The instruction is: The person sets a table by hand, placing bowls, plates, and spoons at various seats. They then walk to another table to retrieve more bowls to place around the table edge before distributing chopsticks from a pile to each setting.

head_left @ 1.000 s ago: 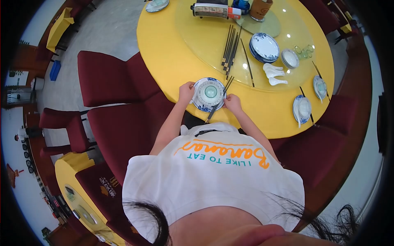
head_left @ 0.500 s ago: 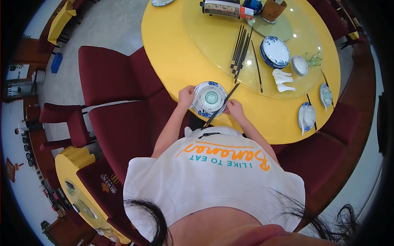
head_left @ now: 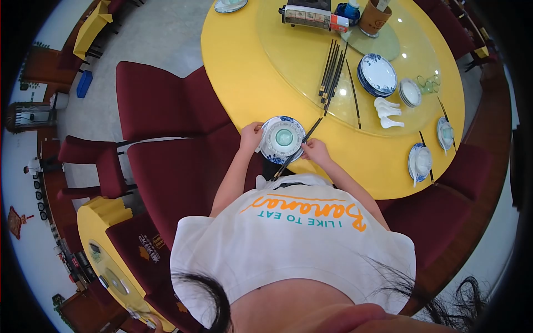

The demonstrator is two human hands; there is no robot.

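Observation:
A blue-patterned plate lies at the edge of the yellow table, with a white bowl and a pale green glass stacked on it. My left hand is closed at the plate's left side, by a white spoon there. On the other side, my right hand is closed at the plate's right rim, beside a pair of black chopsticks. The chopsticks slant past the plate toward my shirt. Both hands' fingertips are small in view, and their exact hold on the rim is hard to make out.
The glass turntable bears loose chopsticks, stacked plates, small bowls, spoons, green glasses and a stove. Two place settings stand at the right edge. Dark red chairs are at the left.
The view has shifted slightly, so the table appears a little lower and further right. Both hands remain at the plate's sides, my right hand slightly nearer the rim.

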